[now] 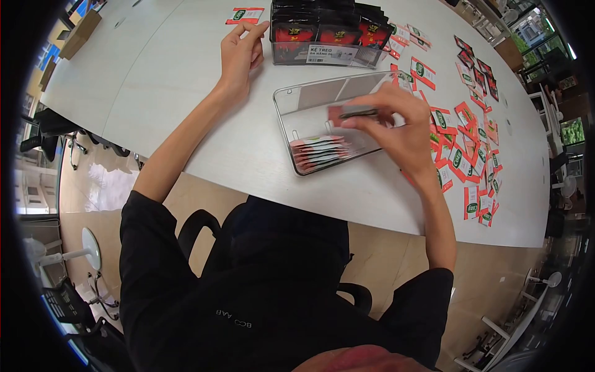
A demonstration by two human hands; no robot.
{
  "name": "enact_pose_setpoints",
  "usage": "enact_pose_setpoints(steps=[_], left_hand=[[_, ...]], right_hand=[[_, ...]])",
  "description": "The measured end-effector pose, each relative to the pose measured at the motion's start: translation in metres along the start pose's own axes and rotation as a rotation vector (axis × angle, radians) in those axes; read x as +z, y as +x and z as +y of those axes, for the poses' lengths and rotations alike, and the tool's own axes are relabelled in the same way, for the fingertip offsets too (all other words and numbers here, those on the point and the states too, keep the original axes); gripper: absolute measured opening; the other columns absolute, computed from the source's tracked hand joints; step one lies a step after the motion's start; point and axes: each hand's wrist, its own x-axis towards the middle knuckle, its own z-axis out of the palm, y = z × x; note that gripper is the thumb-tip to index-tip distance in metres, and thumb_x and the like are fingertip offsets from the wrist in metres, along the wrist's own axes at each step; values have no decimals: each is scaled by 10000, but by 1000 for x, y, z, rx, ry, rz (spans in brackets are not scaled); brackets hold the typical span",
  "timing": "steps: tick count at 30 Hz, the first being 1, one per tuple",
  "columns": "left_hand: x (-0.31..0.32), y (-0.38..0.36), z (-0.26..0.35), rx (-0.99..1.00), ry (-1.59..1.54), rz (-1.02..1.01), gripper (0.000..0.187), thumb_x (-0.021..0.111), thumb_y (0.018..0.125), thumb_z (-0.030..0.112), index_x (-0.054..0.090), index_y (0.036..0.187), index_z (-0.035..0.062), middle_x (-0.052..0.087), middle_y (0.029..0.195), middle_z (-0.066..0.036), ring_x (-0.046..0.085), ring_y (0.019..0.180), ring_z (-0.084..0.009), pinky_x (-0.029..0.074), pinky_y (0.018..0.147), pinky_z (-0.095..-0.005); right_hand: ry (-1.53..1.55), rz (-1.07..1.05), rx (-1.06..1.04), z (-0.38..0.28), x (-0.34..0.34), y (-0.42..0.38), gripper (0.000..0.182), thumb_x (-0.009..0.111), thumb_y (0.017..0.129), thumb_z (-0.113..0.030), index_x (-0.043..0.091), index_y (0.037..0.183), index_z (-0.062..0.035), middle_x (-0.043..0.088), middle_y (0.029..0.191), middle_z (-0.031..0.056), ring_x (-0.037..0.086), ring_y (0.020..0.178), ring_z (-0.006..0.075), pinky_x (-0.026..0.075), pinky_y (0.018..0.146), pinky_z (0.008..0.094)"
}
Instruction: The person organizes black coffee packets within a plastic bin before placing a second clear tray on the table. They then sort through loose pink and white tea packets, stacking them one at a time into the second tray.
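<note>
My right hand [396,115] is over the clear plastic bin [286,124], its thumb and fingers pinching a small sachet [336,116] that is blurred by motion and looks reddish with a dark edge. A stack of red-and-white sachets [319,154] lies inside the bin at its near left end. My left hand [240,53] rests on the table, loosely bent and with nothing visible in it. One of its fingertips reaches the left side of a second clear bin [291,60], packed with black-and-red coffee sachets [338,34].
Many loose red-and-white sachets [458,158] are scattered over the right side of the white table [204,136]. Several black-and-red sachets [479,77] lie beyond them. A single red-and-white sachet [245,15] is at the far left of the coffee bin. A cardboard box [80,34] stands at the table's left edge.
</note>
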Motion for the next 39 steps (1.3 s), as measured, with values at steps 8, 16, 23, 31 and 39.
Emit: enact_pose_setpoints(steps=[8, 16, 23, 31, 39], left_hand=[[0, 0, -2, -5, 6, -24, 267, 621, 920, 211, 456, 720, 147, 333, 524, 80, 252, 450, -21, 206, 429, -215], [1, -1, -3, -3, 7, -28, 243, 583, 940, 185, 471, 731, 130, 336, 528, 76, 250, 449, -27, 204, 430, -216], [0, 2, -8, 5, -25, -16, 236, 613, 926, 195, 511, 731, 113, 326, 485, 81, 229, 426, -17, 185, 424, -219], [5, -2, -1, 16, -32, 47, 223, 631, 916, 214, 502, 763, 114, 321, 485, 82, 225, 432, -20, 190, 430, -218], [3, -9, 2, 333, -19, -13, 246, 660, 892, 204, 486, 757, 93, 364, 506, 72, 231, 449, -25, 191, 442, -219]], right_hand=[[15, -340, -5, 3, 5, -5, 242, 547, 932, -217, 645, 1133, -124, 647, 872, 100, 616, 770, 243, 477, 722, 359], [-161, -323, -203, 8, 0, -5, 499, 541, 911, -389, 500, 1332, -125, 639, 1101, 103, 586, 1001, 282, 388, 965, 422], [-19, -359, -288, -1, -3, -4, 764, 794, 678, -429, 521, 1326, -131, 666, 1082, 67, 597, 938, 253, 402, 909, 396], [-319, -209, -167, 35, -16, -6, 283, 823, 649, -292, 618, 696, -102, 621, 694, -6, 597, 623, 177, 425, 511, 309], [-407, 96, -164, 32, 15, -5, 276, 800, 697, -274, 655, 869, -114, 628, 747, 0, 640, 677, 177, 470, 533, 298]])
